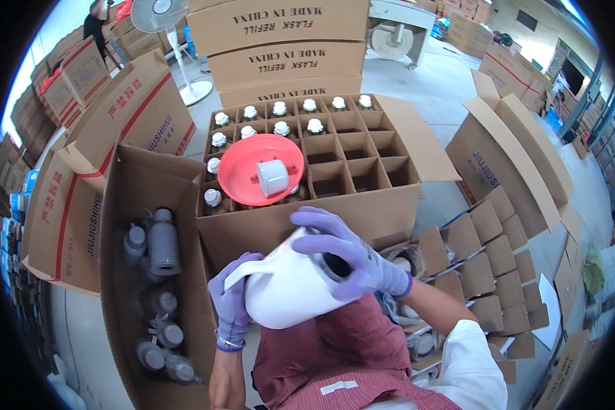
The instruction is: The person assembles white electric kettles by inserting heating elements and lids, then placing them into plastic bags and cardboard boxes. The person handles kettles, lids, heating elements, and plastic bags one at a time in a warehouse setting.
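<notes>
Tilted above my lap is a white jug-like flask body with a side handle and a dark round opening toward the right. My gloved left hand is closed on it by the handle side. At the open end, my gloved right hand grips the rim, its fingers curved over the top and partly covering the opening. Just beyond, a red plastic basin rests on the divided carton. Inside the basin lies a pale cup-like part, with a small reddish piece beside it.
White-capped bottle-like refills fill several carton cells. A deep box at left holds grey flasks and wrapped ones. At right lies a carton with cardboard dividers. A standing fan and stacked cartons are behind.
</notes>
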Motion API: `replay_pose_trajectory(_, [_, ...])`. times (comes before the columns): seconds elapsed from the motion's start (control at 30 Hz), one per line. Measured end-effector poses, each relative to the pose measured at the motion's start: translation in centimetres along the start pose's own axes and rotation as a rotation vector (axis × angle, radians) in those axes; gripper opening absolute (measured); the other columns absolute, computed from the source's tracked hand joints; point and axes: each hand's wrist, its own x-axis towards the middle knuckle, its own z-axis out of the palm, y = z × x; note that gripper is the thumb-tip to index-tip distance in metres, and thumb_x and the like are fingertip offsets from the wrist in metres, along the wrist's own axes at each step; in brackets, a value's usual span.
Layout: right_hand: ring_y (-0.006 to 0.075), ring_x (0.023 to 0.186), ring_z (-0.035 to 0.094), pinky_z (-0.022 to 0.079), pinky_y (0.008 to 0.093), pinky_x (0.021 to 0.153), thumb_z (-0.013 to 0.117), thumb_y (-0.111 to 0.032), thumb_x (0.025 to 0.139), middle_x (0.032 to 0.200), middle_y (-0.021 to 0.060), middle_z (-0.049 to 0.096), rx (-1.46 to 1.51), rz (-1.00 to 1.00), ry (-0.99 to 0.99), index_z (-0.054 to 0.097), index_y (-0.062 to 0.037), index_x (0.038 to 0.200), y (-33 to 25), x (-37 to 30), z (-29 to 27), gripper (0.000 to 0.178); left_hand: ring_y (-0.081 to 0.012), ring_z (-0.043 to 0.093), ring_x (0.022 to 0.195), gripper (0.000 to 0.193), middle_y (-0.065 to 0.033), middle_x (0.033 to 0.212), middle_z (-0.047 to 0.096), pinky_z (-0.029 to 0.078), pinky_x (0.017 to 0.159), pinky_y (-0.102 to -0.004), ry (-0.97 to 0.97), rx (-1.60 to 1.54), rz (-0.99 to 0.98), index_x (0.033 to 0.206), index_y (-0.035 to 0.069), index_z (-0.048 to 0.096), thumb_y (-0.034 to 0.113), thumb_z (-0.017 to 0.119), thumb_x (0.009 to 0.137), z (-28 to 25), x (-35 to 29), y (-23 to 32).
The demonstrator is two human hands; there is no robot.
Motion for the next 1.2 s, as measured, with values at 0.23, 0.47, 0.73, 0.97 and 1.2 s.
replay_pose_trajectory(0.23, [0.0377,0.135,0.040,0.029,0.0516,0.113,0.080,-0.036,0.069,0.140,0.0163,0.045,-0.742,0.270,-0.068,0.041,-0.0177,0.145,17.3,9.9,-0.2,0.088,-0.0271,0.051,0.129,0.053,-0.0107,0.143,0.050,0.045,0.106,-0.0417,0.345,-1.002,-0.223,0.145,0.008,0.041,0.039,0.042,0.103,-2.6,2.4,-1.7])
replay_pose_trajectory(0.47, [0.0342,0.124,0.046,0.034,0.0521,0.105,0.079,-0.029,0.066,0.129,0.0137,0.046,-0.681,0.141,-0.149,0.047,-0.0226,0.139,19.5,10.7,0.6,0.080,-0.0276,0.051,0.130,0.055,-0.0091,0.145,0.050,0.043,0.108,-0.0467,0.369,-1.258,-0.135,0.144,0.014,0.045,0.047,0.048,0.099,-2.2,9.7,-5.7])
replay_pose_trajectory(0.73, [0.0373,0.109,0.057,0.050,0.0438,0.090,0.081,-0.042,0.074,0.128,0.0228,0.047,-0.365,0.251,0.362,0.052,-0.0074,0.129,5.9,6.6,6.4,0.070,-0.0260,0.051,0.130,0.058,-0.0092,0.146,0.047,0.045,0.107,-0.0424,0.420,-1.155,-0.088,0.147,0.013,0.038,0.050,0.039,0.102,5.0,8.1,-3.4])
replay_pose_trajectory(0.97, [0.0339,0.110,0.059,0.051,0.0389,0.093,0.079,-0.024,0.080,0.128,0.0211,0.050,-0.203,0.258,0.437,0.039,-0.0019,0.138,9.4,2.0,7.1,0.074,-0.0258,0.052,0.129,0.057,-0.0086,0.143,0.050,0.046,0.106,-0.0423,0.429,-1.221,-0.192,0.145,0.013,0.040,0.050,0.036,0.103,5.6,6.9,-2.4])
replay_pose_trajectory(1.2, [0.0246,0.087,0.068,0.060,0.0380,0.072,0.059,-0.036,0.097,0.110,0.0142,0.063,0.719,0.759,0.204,0.044,-0.0002,0.135,7.0,1.6,6.3,0.054,-0.0244,0.055,0.123,0.048,-0.0098,0.135,0.056,0.047,0.103,-0.0396,0.428,-1.089,-0.086,0.139,0.008,0.047,0.041,0.042,0.105,5.2,5.5,-2.4])
